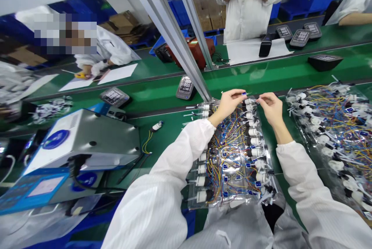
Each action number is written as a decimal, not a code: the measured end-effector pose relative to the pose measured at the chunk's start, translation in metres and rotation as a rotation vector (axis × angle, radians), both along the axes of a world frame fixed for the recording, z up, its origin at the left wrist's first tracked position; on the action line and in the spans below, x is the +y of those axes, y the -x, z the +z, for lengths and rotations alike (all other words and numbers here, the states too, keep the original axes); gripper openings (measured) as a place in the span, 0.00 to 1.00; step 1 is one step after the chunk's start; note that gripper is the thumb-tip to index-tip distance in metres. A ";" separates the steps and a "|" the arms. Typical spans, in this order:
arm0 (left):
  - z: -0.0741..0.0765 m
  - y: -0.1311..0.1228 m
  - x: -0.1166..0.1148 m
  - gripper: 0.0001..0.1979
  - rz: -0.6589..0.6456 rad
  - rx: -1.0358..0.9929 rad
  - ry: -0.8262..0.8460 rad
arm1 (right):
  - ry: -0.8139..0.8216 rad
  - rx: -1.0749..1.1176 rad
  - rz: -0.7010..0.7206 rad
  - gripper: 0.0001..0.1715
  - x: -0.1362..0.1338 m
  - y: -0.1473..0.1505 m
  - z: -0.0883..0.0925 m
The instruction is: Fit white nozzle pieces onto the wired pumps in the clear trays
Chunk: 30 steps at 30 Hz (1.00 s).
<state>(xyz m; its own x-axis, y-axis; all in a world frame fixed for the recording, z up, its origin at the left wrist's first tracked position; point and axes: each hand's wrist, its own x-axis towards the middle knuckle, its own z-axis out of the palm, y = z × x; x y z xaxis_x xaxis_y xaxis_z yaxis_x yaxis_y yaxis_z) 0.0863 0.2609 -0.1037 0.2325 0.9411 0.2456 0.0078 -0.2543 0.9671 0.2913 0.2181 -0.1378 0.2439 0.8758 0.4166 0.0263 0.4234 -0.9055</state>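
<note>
Left hand [229, 103] pinching a small blue plug [243, 94], right hand [271, 108] pinched on a white part [250, 101], both at 12 o'clock of a tray of wired parts [232, 171], second tray [328, 125] at 3 o'clock, green counter [168, 128].

Flat tabletop [165, 125]: plain green.
Thin wire bundle [235, 156], 5 o'clock: yellow, blue, orange; white caps [252, 132].
Boxy metal machine [95, 132], 9 o'clock: grey, blue round sticker [56, 139].

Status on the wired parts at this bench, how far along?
Done, seemingly: white wired parts lie in rows on the clear sheet. In hand: left hand pinches a blue connector at the far end; right hand touches the top part. Left, probably: the tangled batch on the right.
</note>
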 end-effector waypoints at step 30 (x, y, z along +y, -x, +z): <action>-0.028 0.002 -0.016 0.10 0.001 0.239 -0.459 | 0.137 0.188 0.072 0.18 -0.004 0.028 -0.017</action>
